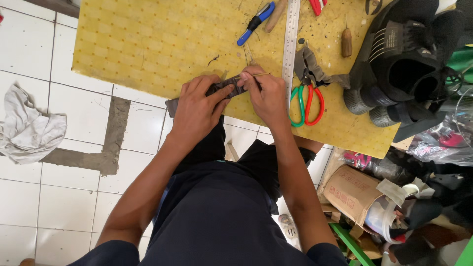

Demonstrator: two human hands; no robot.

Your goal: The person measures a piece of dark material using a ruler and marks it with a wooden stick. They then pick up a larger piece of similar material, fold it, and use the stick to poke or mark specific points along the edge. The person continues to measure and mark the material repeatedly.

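A shoe-repair workshop, probably: a worn yellow cutting board (148, 44) on a white tiled floor (29, 192) carries scissors (308, 101), a steel ruler (291, 39), an awl (347, 42) and black shoes (404, 64) at the right, with boxes (352, 189) near.

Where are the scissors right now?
In the head view, the scissors with one green and one red handle lie on the yellow board, just right of the right hand, at the steel ruler's lower end.
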